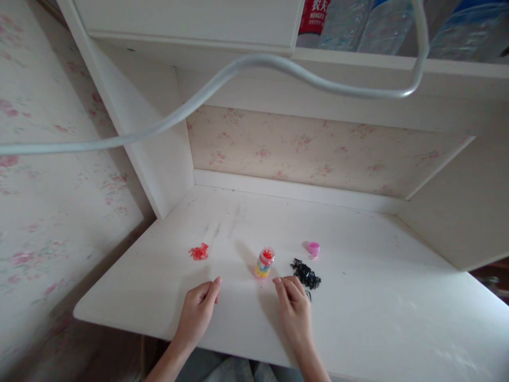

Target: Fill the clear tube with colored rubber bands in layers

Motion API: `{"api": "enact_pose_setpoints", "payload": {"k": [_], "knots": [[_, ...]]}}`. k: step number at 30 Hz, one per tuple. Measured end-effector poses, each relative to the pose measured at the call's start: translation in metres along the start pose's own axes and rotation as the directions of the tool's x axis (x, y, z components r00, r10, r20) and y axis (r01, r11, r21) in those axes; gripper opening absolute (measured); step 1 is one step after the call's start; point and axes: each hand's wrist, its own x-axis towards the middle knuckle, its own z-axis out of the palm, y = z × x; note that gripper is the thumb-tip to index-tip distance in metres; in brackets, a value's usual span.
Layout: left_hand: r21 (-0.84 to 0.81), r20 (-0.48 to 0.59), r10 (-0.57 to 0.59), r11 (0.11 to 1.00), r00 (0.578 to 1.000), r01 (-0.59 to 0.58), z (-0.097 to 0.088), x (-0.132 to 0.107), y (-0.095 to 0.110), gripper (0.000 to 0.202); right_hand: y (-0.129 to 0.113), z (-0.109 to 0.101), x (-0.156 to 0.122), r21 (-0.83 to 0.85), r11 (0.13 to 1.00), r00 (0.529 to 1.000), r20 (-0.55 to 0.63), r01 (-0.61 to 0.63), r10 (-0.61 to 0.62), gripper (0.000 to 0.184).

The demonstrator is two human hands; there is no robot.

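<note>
A small clear jar with red, blue and yellow layers of little bands stands upright and uncapped on the white desk. My left hand is to its left, near the front edge, thumb pressed on curled fingers; whatever they may hold is hidden. Just right of the jar, my right hand is closed in a pinch, and I cannot make out anything in it. Beside its fingers lies a heap of black rubber bands, partly covered by the hand. Beyond my left hand is a loose pile of red rubber bands.
A pink cap lies behind the black heap. The white desk has a back ledge and side panels. Overhead, a pale bent tube crosses the view, and plastic bottles stand on the upper shelf.
</note>
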Motion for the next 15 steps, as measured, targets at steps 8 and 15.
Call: {"api": "enact_pose_setpoints", "payload": {"k": [8, 15], "knots": [[0.475, -0.036, 0.098, 0.877, 0.994, -0.069, -0.026, 0.020, -0.004, 0.032, 0.001, -0.002, 0.000, -0.004, 1.000, 1.000, 0.009, -0.006, 0.006, 0.035], [0.794, -0.160, 0.084, 0.604, 0.984, 0.077, -0.051, 0.046, -0.013, 0.027, 0.004, 0.000, 0.000, 0.003, 1.000, 1.000, 0.022, 0.013, -0.013, 0.033]]}}
